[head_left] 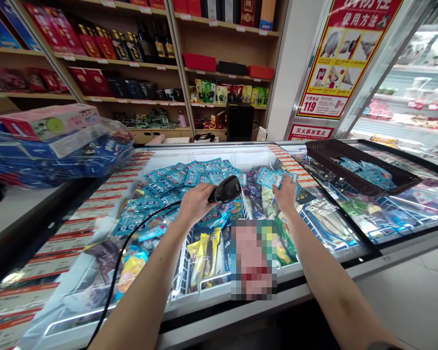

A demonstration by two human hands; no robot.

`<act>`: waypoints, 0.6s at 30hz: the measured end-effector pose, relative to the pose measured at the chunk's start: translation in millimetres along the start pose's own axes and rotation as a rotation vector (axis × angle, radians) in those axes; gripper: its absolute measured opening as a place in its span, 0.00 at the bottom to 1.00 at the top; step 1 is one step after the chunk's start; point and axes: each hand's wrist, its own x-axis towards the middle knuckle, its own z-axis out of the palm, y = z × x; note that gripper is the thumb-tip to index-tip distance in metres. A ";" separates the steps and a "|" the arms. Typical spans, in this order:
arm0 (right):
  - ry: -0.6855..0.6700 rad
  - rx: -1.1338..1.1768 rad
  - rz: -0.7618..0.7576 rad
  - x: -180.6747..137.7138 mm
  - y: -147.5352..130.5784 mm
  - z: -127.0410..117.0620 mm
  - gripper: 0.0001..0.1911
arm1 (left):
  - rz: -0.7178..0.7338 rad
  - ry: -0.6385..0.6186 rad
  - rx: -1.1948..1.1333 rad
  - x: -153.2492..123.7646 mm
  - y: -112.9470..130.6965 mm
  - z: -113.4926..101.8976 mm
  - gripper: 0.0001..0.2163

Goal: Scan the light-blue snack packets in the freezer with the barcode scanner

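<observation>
My left hand (196,203) is wrapped round the handle of a black barcode scanner (228,190), its head pointing right over the chest freezer. A black cable (126,243) runs from the scanner down past my left forearm. Farther right, my right hand (286,193) has its thumb and fingers on a blue packet (268,178), with more blue packaging just beside it. Many similar blue packets (171,176) lie in an overlapping heap to the left of the scanner. My right hand partly hides the packaging under it.
Yellow wrapped ice creams (204,260) stand in a white wire basket (183,267). A dark brown tray (401,187) with some blue packets rests on the freezer at right. Plastic-wrapped boxes (54,141) are stacked at left. Shelves (142,63) with bottles stand behind.
</observation>
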 end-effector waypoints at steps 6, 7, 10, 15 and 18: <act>0.020 -0.098 -0.112 -6.2 -9.1 -8.6 0.22 | 0.010 0.010 0.023 0.1 0.1 0.8 0.16; -0.005 -0.088 -0.153 -7.1 -9.8 -8.1 0.19 | 0.009 0.011 0.024 0.1 0.3 0.7 0.16; -0.050 -0.081 -0.225 -8.2 -8.8 -4.6 0.13 | 0.003 0.011 0.020 0.0 0.7 -0.1 0.16; 0.001 -0.153 -0.139 -7.3 -1.9 -1.5 0.15 | -0.017 0.021 -0.006 -0.6 0.8 -2.4 0.16; 0.012 -0.192 -0.108 -7.3 0.3 -2.2 0.15 | -0.023 0.029 -0.014 -0.5 1.1 -3.3 0.15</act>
